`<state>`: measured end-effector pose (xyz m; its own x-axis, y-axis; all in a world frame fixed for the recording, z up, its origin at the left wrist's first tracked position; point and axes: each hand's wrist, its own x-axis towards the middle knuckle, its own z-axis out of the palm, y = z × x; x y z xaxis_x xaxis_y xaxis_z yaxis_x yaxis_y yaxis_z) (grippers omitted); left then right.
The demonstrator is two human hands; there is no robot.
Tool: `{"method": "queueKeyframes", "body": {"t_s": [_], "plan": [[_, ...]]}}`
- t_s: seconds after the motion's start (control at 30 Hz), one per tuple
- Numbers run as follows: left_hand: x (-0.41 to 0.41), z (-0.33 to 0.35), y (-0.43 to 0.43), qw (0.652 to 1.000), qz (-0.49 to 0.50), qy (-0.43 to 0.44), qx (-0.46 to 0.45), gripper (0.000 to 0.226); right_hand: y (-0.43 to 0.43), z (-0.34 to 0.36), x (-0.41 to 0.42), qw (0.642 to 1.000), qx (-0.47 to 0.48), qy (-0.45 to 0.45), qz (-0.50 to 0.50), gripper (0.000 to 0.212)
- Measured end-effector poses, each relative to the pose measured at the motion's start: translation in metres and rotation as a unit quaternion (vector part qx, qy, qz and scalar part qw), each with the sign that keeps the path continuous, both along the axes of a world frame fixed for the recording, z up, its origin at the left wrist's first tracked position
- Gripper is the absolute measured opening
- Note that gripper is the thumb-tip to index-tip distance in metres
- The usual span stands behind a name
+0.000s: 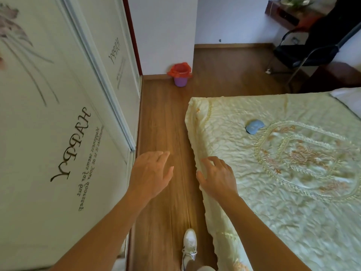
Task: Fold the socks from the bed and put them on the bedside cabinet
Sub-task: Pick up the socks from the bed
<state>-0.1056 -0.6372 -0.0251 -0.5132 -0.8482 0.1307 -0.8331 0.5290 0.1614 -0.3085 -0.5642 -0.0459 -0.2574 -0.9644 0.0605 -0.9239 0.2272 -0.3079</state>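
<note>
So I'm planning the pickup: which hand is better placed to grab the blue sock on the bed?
Right. The right hand is open at the bed edge, on the sock's side; the left hand hangs over the floor, farther away.

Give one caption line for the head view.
Both empty hands, left and right, reach toward a blue sock on the bed.
</note>
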Motion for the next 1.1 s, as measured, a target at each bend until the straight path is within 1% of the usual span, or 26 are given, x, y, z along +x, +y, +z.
{"method": "queueKeyframes", "body": {"t_s": [0.23, 0.37, 0.53, 0.7, 0.9, 1.0, 1.1], "plan": [[-0.065, 0.007, -0.112, 1.0, 0.006, -0.014, 0.002, 0.055, -0.124, -0.002, -0.054, 1.0, -0.005, -0.02, -0.003, 0.038], [-0.078, 0.004, -0.165, 1.0, 0.017, -0.016, 0.01, 0.056, -0.184, -0.002, -0.07, 1.0, -0.009, -0.023, -0.004, 0.036], [-0.088, -0.005, -0.24, 1.0, 0.018, 0.001, 0.016, 0.054, -0.255, -0.012, -0.074, 1.0, 0.01, -0.023, 0.003, 0.039], [-0.094, -0.02, -0.327, 1.0, -0.008, 0.011, 0.022, 0.053, -0.327, -0.027, -0.073, 0.999, 0.029, -0.023, -0.016, 0.038], [-0.098, -0.013, -0.453, 0.998, -0.051, 0.016, 0.03, 0.057, -0.423, -0.034, -0.072, 0.994, 0.075, -0.031, -0.068, 0.046], [-0.105, -0.011, -0.512, 0.996, -0.084, 0.012, 0.034, 0.059, -0.464, -0.035, -0.07, 0.991, 0.089, -0.035, -0.096, 0.045], [-0.124, -0.015, -0.554, 0.991, -0.128, 0.001, 0.041, 0.056, -0.491, -0.034, -0.081, 0.986, 0.093, -0.034, -0.133, 0.043]]}}
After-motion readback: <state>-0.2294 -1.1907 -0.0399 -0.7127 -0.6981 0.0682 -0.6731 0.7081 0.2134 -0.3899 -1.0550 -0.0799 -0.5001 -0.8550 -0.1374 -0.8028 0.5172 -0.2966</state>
